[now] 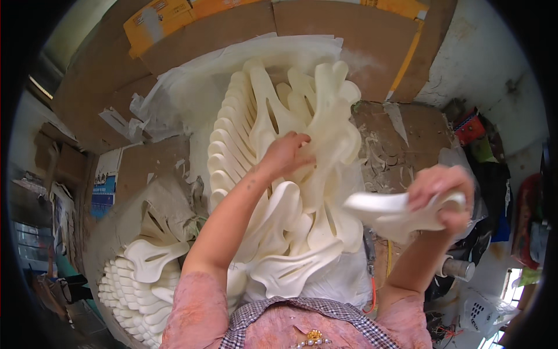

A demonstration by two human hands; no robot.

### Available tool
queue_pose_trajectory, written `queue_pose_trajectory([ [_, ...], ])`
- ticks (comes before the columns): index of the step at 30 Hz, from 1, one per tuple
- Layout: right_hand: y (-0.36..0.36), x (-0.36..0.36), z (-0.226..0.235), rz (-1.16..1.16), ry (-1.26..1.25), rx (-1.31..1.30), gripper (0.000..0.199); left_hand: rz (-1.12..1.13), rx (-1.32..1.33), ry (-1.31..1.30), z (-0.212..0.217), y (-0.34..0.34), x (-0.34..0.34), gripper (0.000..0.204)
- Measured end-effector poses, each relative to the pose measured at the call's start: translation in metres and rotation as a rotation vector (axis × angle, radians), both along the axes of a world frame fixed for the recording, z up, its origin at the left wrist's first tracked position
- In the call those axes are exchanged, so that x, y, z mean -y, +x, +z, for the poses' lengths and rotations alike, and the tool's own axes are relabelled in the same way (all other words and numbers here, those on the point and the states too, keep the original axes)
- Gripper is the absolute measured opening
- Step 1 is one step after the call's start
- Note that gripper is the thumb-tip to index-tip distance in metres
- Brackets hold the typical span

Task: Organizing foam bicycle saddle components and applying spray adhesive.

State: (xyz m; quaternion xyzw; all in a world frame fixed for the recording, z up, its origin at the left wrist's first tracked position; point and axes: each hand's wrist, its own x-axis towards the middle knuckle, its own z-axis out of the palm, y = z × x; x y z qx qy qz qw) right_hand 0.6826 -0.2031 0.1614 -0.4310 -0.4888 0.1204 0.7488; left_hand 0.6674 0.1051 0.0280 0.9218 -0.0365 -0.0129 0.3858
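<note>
A heap of cream-coloured bicycle saddle foam pads (328, 139) with long centre slots lies in front of me, some neatly nested in a row at its left. My left hand (288, 154) reaches into the middle of the heap, fingers apart, touching or just above the pads; it grips nothing that I can see. Off to the right and raised, my right hand (442, 195) is closed around a single foam pad (386, 212), its narrow end pointing left. Hand and pad are slightly blurred. Nearest my body, one slotted pad (296, 270) rests on white plastic sheeting.
At lower left a second stack of foam pads (136, 291) fills a container. Cardboard (209, 35) lines the back. Foam scraps (381, 151) litter the brown surface to the right. A red cable (372, 294) and a metal cylinder (459, 269) sit at lower right.
</note>
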Motion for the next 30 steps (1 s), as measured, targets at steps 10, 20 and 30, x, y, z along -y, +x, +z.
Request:
queue_pose_trajectory([
  [10, 0.01, -0.062, -0.137, -0.607, -0.442, 0.101, 0.06, 0.403, 0.308, -0.443, 0.07, -0.112, -0.073, 0.035],
  [20, -0.109, 0.075, -0.244, -0.741, -0.872, -0.105, 0.021, 1.413, -0.627, -0.741, 0.066, -0.643, 0.009, 0.039],
  [30, -0.307, -0.144, -0.193, 0.204, -0.621, 0.677, 0.08, 1.672, 0.044, -0.958, -0.179, -0.673, 0.103, 0.043],
])
